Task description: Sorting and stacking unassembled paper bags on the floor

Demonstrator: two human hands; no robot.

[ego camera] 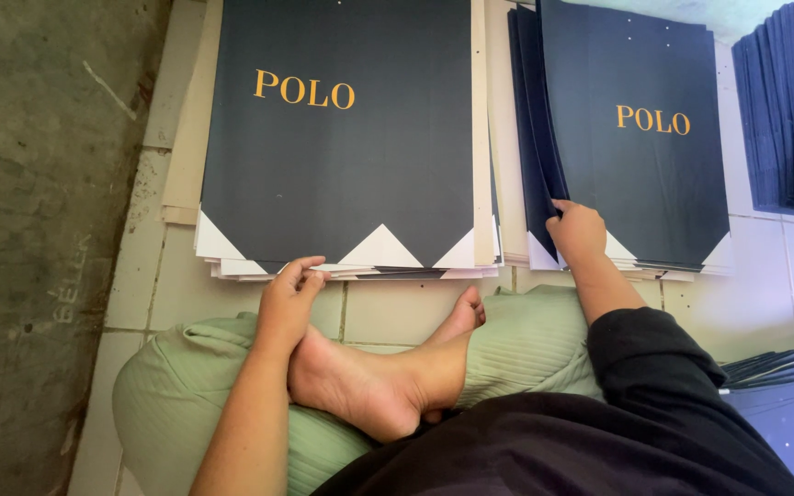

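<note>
Two stacks of dark flat paper sheets with gold lettering and white triangular bottom corners lie on the floor in front of me. My left hand (pixel 289 292) rests with its fingertips on the near edge of the left stack (pixel 342 184). My right hand (pixel 576 230) grips the lower left edge of the top sheets of the right stack (pixel 636 156), fingers curled over the edge. My bare foot (pixel 388 377) lies crossed over a pale green cushion (pixel 176 386) between my arms.
White floor tiles (pixel 397 308) run under the stacks. A rough concrete wall (pixel 39 211) stands at the left. More dark blue sheets stand at the far right (pixel 783 110) and lie at the lower right (pixel 788 404).
</note>
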